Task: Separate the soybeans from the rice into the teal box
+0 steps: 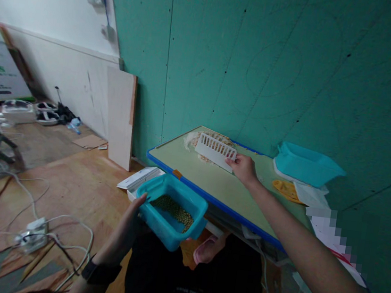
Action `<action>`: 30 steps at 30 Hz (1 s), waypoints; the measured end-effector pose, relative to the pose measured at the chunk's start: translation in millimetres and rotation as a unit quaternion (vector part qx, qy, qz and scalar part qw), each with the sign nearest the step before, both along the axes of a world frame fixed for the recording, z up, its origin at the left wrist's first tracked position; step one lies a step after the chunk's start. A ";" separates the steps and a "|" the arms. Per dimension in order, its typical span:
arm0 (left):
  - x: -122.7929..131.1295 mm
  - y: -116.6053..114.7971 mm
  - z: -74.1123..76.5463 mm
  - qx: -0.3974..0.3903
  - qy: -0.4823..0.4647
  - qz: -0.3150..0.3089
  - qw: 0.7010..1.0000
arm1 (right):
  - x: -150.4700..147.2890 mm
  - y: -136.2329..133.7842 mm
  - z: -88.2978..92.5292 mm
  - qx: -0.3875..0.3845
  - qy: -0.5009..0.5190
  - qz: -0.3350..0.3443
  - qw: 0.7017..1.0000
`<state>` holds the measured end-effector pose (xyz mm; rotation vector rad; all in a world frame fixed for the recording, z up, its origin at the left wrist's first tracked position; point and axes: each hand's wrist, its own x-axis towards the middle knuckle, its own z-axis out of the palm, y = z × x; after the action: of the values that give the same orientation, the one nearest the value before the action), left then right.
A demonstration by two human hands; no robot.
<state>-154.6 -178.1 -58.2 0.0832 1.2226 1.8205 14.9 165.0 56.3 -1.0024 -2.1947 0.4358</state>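
My left hand (133,219) grips the near left side of a teal plastic tub (166,235), held in front of the table and over my lap. Green and yellowish beans (175,210) lie on the tub's bottom. With my right hand (244,169) I hold the right end of a white slotted plastic strip (216,152) just over the table. Behind and around the strip, a pile of pale grains or crumbs (205,158) is spread on the tabletop. Whether the strip touches the table, I cannot tell.
The pale green table (191,179) has a blue edge and stands against a green wall (227,65). At its right are a second teal tub (309,165), a yellow cloth-like piece (286,190) and white paper (312,195). A power strip (33,236) with cables lies on the floor at left.
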 end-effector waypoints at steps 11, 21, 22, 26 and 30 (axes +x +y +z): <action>7.1 -4.6 12.6 -0.013 0.001 -0.005 1.000 | -13.4 -1.9 -0.4 -0.044 0.020 0.042 0.998; 4.3 -2.7 2.9 0.003 -0.004 -0.002 1.000 | -30.3 -4.7 -2.0 -0.068 0.094 0.121 0.986; 4.8 -3.1 3.7 0.002 -0.004 -0.002 1.000 | -31.6 -5.4 -2.7 -0.074 0.097 0.123 0.985; 2.2 -4.0 1.8 -0.003 0.009 -0.007 1.000 | -36.1 -7.8 -6.2 -0.094 0.097 0.118 0.984; -9.5 -0.3 -11.7 -0.022 -0.018 -0.001 1.000 | -37.8 -10.5 -8.1 -0.096 0.100 0.128 0.982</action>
<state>-164.1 -178.4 -70.0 0.0274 1.2369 1.7852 -22.9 154.5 48.3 -0.7362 -2.1329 0.8434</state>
